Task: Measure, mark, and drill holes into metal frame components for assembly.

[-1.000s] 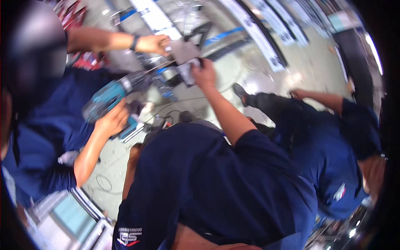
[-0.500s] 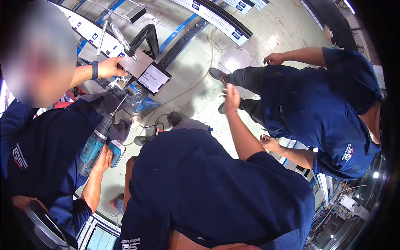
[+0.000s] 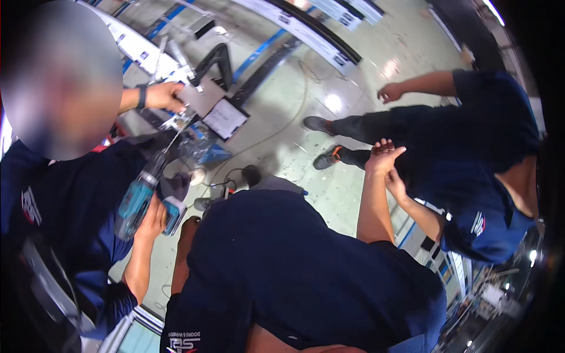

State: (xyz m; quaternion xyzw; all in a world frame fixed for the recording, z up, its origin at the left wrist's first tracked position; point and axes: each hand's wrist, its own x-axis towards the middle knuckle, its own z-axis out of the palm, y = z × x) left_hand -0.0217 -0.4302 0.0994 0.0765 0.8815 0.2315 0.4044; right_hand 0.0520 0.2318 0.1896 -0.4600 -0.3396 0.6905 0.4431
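My right hand is held out at the right, palm up with fingers apart and holding nothing. Close beside it is a hand of the person on the right; whether the two touch, I cannot tell. Down by my left side, my left hand is mostly hidden by my dark blue shirt, and its fingers do not show clearly. At the left, a co-worker grips a teal cordless drill. Its long bit points up toward a small metal piece by a clamp, where the co-worker's other hand rests.
A white-labelled dark block sits beside a grey plate at the clamp. Long labelled profiles lie across the far side. A hose runs over the tiled floor. A second co-worker stands at the right.
My right hand has swung right and turned palm up, near the right-hand person's lower hand, which has also shifted. The drill's bit has come closer to the metal piece. The view has shifted slightly.
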